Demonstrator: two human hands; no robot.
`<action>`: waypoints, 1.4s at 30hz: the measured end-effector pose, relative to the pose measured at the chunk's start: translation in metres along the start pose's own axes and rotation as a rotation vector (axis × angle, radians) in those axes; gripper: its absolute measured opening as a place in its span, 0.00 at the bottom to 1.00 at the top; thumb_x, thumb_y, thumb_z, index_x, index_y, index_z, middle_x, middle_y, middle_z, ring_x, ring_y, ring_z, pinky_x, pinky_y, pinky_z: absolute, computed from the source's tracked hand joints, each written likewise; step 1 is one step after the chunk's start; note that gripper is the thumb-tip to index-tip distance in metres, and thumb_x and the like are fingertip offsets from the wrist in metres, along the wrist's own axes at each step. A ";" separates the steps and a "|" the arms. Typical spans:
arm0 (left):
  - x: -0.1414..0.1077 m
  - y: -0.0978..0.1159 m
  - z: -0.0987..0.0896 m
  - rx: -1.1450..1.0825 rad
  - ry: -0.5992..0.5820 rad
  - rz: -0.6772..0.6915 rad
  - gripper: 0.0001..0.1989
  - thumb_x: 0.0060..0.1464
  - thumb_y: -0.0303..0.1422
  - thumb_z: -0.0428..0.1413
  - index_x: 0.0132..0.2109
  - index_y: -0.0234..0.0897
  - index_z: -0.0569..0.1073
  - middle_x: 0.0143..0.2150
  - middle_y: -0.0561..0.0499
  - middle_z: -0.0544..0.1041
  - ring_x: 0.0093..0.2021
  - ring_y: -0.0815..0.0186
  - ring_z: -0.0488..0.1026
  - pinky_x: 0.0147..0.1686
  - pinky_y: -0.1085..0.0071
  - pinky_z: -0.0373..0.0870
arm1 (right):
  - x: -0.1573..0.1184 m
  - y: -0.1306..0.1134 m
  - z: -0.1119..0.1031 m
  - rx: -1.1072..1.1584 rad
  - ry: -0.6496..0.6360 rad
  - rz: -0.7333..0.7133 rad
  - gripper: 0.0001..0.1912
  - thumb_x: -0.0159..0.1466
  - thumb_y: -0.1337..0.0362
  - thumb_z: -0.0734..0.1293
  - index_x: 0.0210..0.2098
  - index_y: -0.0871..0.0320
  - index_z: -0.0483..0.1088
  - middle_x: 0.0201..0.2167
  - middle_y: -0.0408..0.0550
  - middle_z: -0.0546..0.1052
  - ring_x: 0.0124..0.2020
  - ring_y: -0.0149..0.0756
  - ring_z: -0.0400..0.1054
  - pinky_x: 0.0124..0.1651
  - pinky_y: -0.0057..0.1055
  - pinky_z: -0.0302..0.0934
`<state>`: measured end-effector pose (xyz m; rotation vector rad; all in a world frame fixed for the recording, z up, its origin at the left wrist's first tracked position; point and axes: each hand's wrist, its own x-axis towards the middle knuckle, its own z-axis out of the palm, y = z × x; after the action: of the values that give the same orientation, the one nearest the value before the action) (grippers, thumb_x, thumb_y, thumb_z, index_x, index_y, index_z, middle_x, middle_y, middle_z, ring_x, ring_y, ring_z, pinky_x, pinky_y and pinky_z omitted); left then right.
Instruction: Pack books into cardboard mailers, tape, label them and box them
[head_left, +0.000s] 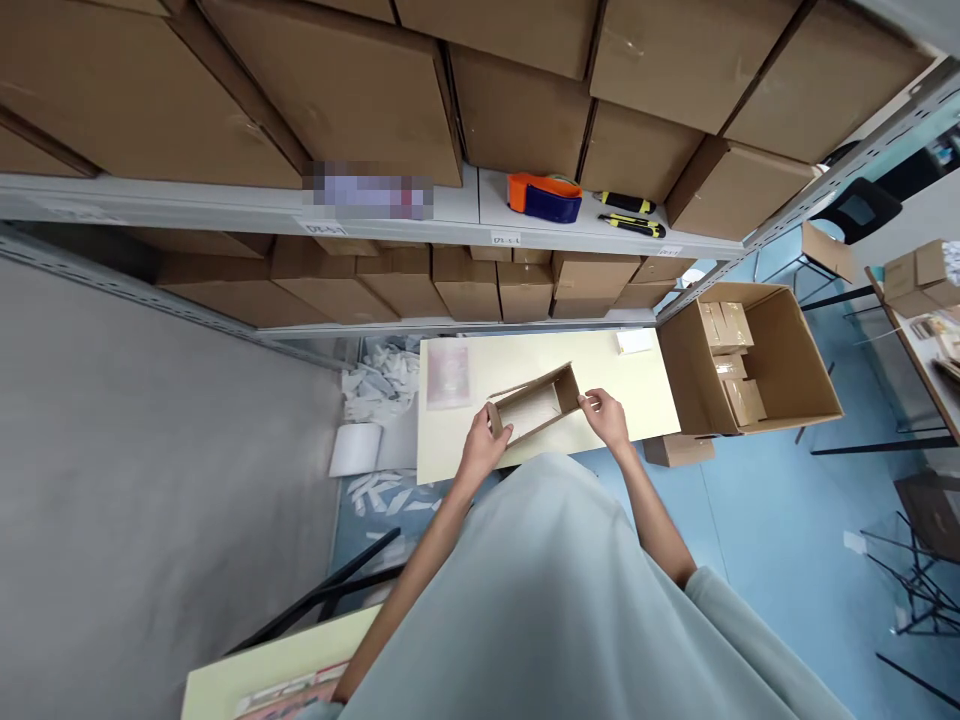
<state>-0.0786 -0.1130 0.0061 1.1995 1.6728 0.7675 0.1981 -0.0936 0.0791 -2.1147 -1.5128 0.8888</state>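
Note:
Over the pale yellow table (450,450) I hold a small open cardboard box (536,407), tilted, its inside facing me. My left hand (484,447) is closed on the box's left end, with the thumb at the near corner. At the right end my right hand (605,417) pinches the near corner between thumb and fingers. The box's inside looks bare, and its long flap stands up along the far side. A clear plastic sheet or bag with faint pink print (448,374) lies on the table left of the box.
A white packet (634,341) lies at the table's far right. Beside it stands a large open carton (795,370) holding several small boxes. A shelf (450,205) above bears cartons, an orange-and-blue tape dispenser (545,197) and two yellow-black cutters (630,203). Left are white paper scraps (382,385).

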 end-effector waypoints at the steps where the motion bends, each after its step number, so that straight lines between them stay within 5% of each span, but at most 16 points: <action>1: -0.005 -0.006 -0.004 0.021 -0.006 -0.004 0.32 0.58 0.37 0.61 0.67 0.37 0.69 0.67 0.36 0.75 0.64 0.48 0.77 0.63 0.50 0.75 | 0.001 -0.006 0.001 -0.035 0.005 -0.015 0.10 0.73 0.54 0.66 0.46 0.52 0.77 0.42 0.48 0.86 0.41 0.42 0.81 0.46 0.33 0.70; 5: -0.018 -0.018 -0.016 0.115 -0.031 0.010 0.21 0.61 0.39 0.56 0.58 0.36 0.74 0.56 0.37 0.79 0.49 0.52 0.82 0.52 0.55 0.78 | -0.001 -0.021 0.003 -0.204 0.055 -0.056 0.12 0.75 0.62 0.61 0.45 0.53 0.78 0.41 0.49 0.86 0.40 0.42 0.81 0.43 0.31 0.66; 9: -0.016 -0.009 -0.019 0.181 -0.058 0.090 0.13 0.63 0.38 0.50 0.47 0.39 0.76 0.47 0.40 0.80 0.46 0.51 0.80 0.49 0.57 0.77 | -0.013 -0.028 0.001 -0.296 0.096 -0.039 0.14 0.76 0.63 0.60 0.45 0.55 0.78 0.40 0.52 0.86 0.39 0.43 0.80 0.41 0.31 0.63; 20: 0.019 0.046 -0.032 0.190 0.043 0.192 0.17 0.66 0.39 0.49 0.53 0.39 0.78 0.48 0.41 0.82 0.48 0.50 0.78 0.51 0.58 0.75 | -0.030 -0.025 -0.019 -0.229 0.170 -0.003 0.13 0.74 0.62 0.60 0.42 0.54 0.77 0.37 0.52 0.85 0.36 0.46 0.79 0.40 0.35 0.65; 27: 0.019 0.072 -0.012 0.156 -0.056 0.162 0.17 0.68 0.39 0.49 0.55 0.40 0.78 0.50 0.44 0.84 0.48 0.52 0.80 0.49 0.61 0.75 | -0.010 -0.024 -0.056 -0.159 0.271 -0.011 0.12 0.71 0.59 0.61 0.39 0.54 0.75 0.35 0.52 0.84 0.36 0.46 0.78 0.40 0.35 0.65; 35: 0.032 0.063 0.016 0.245 -0.064 0.046 0.19 0.67 0.37 0.50 0.58 0.36 0.78 0.53 0.38 0.82 0.47 0.51 0.81 0.50 0.58 0.76 | 0.017 0.001 -0.056 -0.253 0.024 -0.007 0.09 0.71 0.63 0.63 0.40 0.53 0.76 0.36 0.49 0.85 0.36 0.44 0.78 0.40 0.35 0.64; 42: 0.015 0.066 0.022 0.269 -0.024 0.122 0.23 0.68 0.40 0.53 0.65 0.37 0.74 0.58 0.39 0.78 0.47 0.55 0.81 0.47 0.61 0.80 | 0.025 0.023 -0.041 -0.187 -0.117 -0.121 0.10 0.72 0.61 0.66 0.49 0.51 0.77 0.41 0.47 0.83 0.41 0.44 0.77 0.44 0.37 0.69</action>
<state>-0.0356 -0.0773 0.0500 1.5025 1.7345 0.6110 0.2476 -0.0759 0.0872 -2.1022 -1.8278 0.8711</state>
